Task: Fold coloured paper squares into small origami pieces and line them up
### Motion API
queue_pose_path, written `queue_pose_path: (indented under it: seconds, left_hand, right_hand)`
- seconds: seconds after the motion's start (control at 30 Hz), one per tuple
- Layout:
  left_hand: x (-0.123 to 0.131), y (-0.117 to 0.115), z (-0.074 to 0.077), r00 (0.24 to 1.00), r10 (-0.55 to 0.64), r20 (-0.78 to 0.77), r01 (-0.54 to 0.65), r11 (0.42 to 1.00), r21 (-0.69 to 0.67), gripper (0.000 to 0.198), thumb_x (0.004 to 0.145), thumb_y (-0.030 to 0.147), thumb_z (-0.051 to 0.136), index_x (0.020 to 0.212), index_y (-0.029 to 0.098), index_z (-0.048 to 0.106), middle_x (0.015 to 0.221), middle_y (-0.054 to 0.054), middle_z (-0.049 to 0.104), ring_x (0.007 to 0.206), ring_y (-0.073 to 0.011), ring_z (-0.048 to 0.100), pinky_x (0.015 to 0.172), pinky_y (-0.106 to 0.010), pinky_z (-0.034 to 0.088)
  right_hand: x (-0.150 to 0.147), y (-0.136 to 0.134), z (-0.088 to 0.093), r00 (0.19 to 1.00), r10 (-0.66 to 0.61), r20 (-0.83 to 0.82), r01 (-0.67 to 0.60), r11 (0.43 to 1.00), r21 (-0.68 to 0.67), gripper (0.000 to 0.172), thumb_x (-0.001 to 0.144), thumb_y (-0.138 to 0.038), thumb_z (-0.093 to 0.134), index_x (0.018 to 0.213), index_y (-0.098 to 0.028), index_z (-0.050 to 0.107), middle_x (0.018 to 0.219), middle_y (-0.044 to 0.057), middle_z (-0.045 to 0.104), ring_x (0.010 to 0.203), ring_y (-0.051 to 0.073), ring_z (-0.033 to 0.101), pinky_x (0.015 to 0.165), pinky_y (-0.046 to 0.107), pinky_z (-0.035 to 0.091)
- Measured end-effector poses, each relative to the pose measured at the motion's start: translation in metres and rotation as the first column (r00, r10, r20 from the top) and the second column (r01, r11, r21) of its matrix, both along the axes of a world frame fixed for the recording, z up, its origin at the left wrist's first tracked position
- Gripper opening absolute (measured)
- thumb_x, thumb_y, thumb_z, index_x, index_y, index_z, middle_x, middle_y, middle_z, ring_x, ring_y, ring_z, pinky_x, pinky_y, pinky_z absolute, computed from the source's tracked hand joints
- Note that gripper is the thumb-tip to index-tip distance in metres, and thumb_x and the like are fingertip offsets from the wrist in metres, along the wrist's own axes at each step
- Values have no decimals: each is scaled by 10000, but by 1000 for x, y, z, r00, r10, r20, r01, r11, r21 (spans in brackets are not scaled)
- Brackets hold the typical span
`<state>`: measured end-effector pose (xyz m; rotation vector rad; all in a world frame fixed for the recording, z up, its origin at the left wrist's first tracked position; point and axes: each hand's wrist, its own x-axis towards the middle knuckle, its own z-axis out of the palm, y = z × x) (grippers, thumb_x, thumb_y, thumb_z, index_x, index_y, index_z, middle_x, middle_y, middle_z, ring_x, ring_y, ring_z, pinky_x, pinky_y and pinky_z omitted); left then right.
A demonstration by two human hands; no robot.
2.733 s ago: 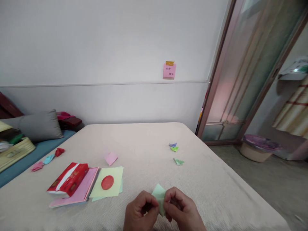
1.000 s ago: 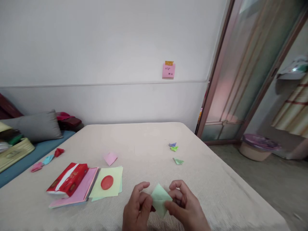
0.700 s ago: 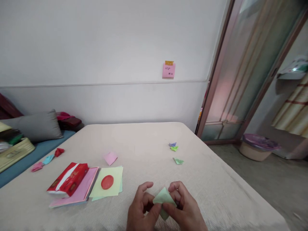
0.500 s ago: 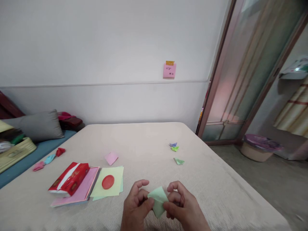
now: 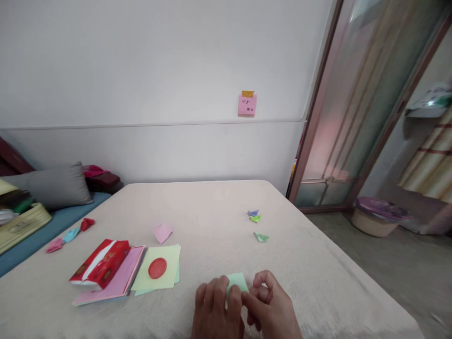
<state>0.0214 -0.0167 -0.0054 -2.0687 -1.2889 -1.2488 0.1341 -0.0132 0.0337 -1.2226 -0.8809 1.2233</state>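
A small pale green folded paper [image 5: 237, 282] lies low on the beige table [image 5: 212, 212] at the bottom centre. My left hand [image 5: 216, 310] presses on it with curled fingers over its left part. My right hand [image 5: 271, 308] pinches its right edge with thumb and forefinger. Most of the paper is hidden under the fingers.
To the left lie a red tissue packet [image 5: 100, 262], a stack of pink and yellow paper sheets [image 5: 160, 275] with a red round disc [image 5: 157, 268], and a pink folded piece [image 5: 162, 232]. Small folded paper figures [image 5: 255, 218] sit mid-right. Red, blue and pink pieces [image 5: 70, 233] lie far left. The table edge drops off at right.
The green paper was held up and turned between both hands; now it is lowered toward the table and my left hand covers it, fingers folded over.
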Motion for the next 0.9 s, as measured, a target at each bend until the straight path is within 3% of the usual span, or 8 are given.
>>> queue_pose_path:
  seconds: [0.1,0.2,0.27,0.33,0.37,0.43,0.63,0.9]
  left_hand:
    - [-7,2,6,994,-57,90,66,993,-99,185,777,45,497,784,201,596,713,-75,648,696,-241,557,705,-381,384]
    - [-16,6,12,854,-4,521,246,884,-397,160,780,182,594,625,204,561,558,2,547,566,-172,486,571,-278,358]
    - [-21,9,14,577,141,805,531,684,-500,203,713,269,683,577,190,555,490,39,482,495,-131,428,490,-230,307]
    - [-23,12,15,239,307,921,775,511,-371,224,624,298,761,578,173,581,467,55,488,468,-102,414,469,-203,293]
    - [-23,13,16,102,371,923,835,473,-283,234,585,295,792,589,166,597,475,56,512,467,-92,427,471,-194,303]
    - [-23,13,17,-56,441,896,868,464,-174,255,534,275,835,611,156,623,492,56,546,464,-73,453,470,-176,324]
    - [-27,12,21,-178,510,841,871,479,-106,295,481,234,878,609,152,625,484,68,568,445,-55,510,454,-146,381]
    - [-18,9,15,-171,526,833,908,413,-75,271,518,233,856,593,152,609,487,48,582,441,-57,505,440,-149,349]
  right_hand:
    - [-2,-4,3,999,36,-14,-35,999,22,291,667,-203,653,686,-237,365,410,-132,474,323,47,378,341,153,224]
    - [-2,-5,4,998,22,-65,-16,995,98,260,741,-337,654,746,-226,419,458,-88,524,376,69,399,384,179,271]
    - [-2,-4,-1,992,-29,-126,47,988,146,275,717,-356,688,810,-218,470,574,-47,574,480,101,476,453,202,352]
    - [-4,-1,-8,986,-48,-158,70,988,141,324,640,-281,738,869,-214,519,736,-9,603,584,128,525,522,226,405]
    - [-4,0,-12,988,-42,-148,60,991,123,355,600,-234,748,886,-214,540,800,4,606,619,140,537,545,237,418]
    - [-4,2,-15,995,-29,-96,37,996,80,388,562,-195,749,910,-210,578,868,25,611,648,157,542,558,253,422]
    - [10,3,1,983,66,-172,-60,997,38,325,791,-447,601,958,-170,630,784,45,645,558,128,478,485,238,359]
    - [-2,10,-15,959,244,-148,-235,969,75,218,611,-332,763,704,-151,683,530,-26,579,447,95,446,417,203,306]
